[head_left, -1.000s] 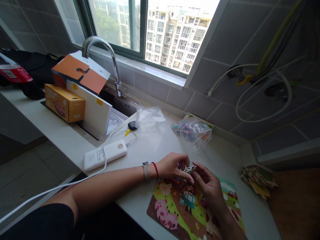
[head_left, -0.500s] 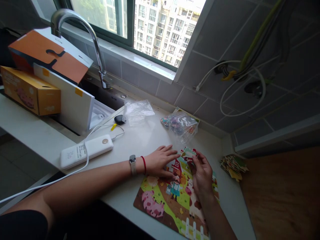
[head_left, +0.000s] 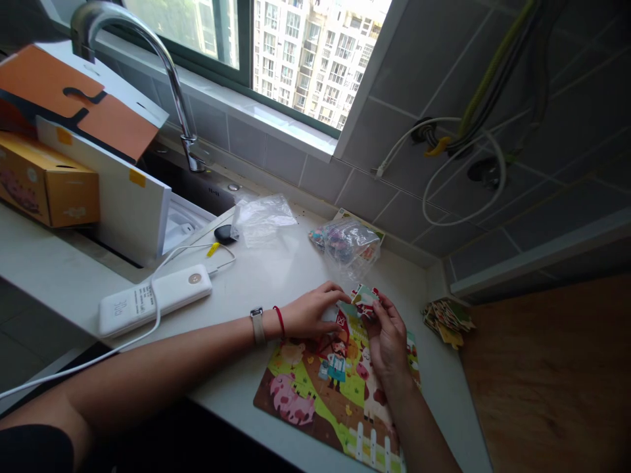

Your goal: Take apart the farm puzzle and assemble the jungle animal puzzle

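Inspector: Status of hands?

Technician: Right hand (head_left: 387,335) is closed in a pinch on a puzzle piece (head_left: 365,296), thumb and fingertips on its lower edge. The piece is held tilted just above the far edge of the puzzle board (head_left: 315,401). Left hand (head_left: 311,313) rests palm down, fingers curled, at the far left corner of the board. Its fingertips lie just beside the piece. Whether they grip it cannot be determined.

Inspector: Location of the board?

Technician: The board lies flat at the near edge of the surface (head_left: 276,272), toward its right end. It shows a farm scene with pink pigs and a white fence. The right forearm crosses it.

Inspector: Surrounding items?

Technician: A clear bag of pieces (head_left: 348,240) lies at the far edge, by the tiled wall and just beyond the hands. An empty clear bag (head_left: 263,215) lies to its left. A stack of loose pieces (head_left: 446,316) sits in the far right corner. A white power bank (head_left: 155,300) with a white cable (head_left: 73,371) lies near the near edge, left of the left wrist. A white box (head_left: 106,197) and an orange box (head_left: 46,187) stand at the sink, below the faucet (head_left: 148,46).
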Demonstrator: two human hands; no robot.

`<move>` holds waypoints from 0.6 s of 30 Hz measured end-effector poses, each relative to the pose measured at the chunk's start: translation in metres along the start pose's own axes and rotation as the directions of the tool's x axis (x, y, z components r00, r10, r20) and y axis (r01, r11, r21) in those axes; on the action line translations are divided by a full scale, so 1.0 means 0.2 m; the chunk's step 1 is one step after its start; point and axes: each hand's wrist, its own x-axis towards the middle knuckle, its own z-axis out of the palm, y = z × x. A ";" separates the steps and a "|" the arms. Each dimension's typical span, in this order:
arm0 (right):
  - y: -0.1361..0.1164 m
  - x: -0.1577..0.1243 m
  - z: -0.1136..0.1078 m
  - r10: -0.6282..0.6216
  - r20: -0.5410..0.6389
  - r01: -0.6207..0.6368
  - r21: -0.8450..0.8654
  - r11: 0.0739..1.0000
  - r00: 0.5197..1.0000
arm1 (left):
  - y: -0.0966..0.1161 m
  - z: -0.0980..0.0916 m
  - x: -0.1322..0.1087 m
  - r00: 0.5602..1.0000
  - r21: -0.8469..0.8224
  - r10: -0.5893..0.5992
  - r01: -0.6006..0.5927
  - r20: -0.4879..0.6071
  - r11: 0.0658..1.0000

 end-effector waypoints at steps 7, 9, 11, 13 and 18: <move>-0.02 0.01 -0.01 0.012 -0.006 -0.011 0.075 0.997 1.000 | 0.06 0.05 0.00 0.989 -0.178 -0.093 0.073 -0.111 0.981; -0.03 0.01 -0.01 0.013 0.003 -0.013 0.087 0.996 1.000 | 0.05 0.06 0.01 0.983 -0.236 -0.151 0.122 -0.108 0.964; -0.03 0.01 -0.01 0.006 0.034 -0.009 0.082 0.997 0.999 | 0.04 0.05 0.02 0.974 -0.265 -0.207 0.176 -0.093 0.948; -0.04 0.01 -0.01 -0.014 0.069 0.011 0.049 0.999 0.998 | 0.02 0.04 0.03 0.960 -0.268 -0.256 0.220 -0.109 0.938; -0.03 0.00 -0.02 -0.106 0.097 0.122 -0.175 0.977 0.990 | 0.00 0.04 0.03 0.926 -0.342 -0.339 0.269 -0.164 0.900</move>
